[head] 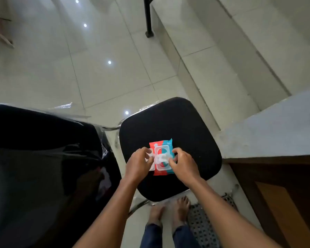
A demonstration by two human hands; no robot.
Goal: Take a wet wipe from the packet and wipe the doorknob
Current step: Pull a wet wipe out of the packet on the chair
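A red and blue wet wipe packet [166, 143] lies flat on the black padded seat [183, 126] of a chair. Its clear plastic lid [150, 159] is flipped open to the left. My left hand [138, 166] rests on that lid and the packet's left edge, pinning it down. My right hand [183, 164] is at the packet's opening, fingertips pinched on a bit of white wipe [164, 157] that sticks up. No doorknob is in view.
A black plastic-wrapped seat [43, 158] stands close on the left. On the right are a grey ledge [276, 129] and a brown wooden panel [279, 203]. A black metal leg [148, 17] stands on the tiled floor ahead. My bare feet [168, 210] are beside a perforated mat [204, 224].
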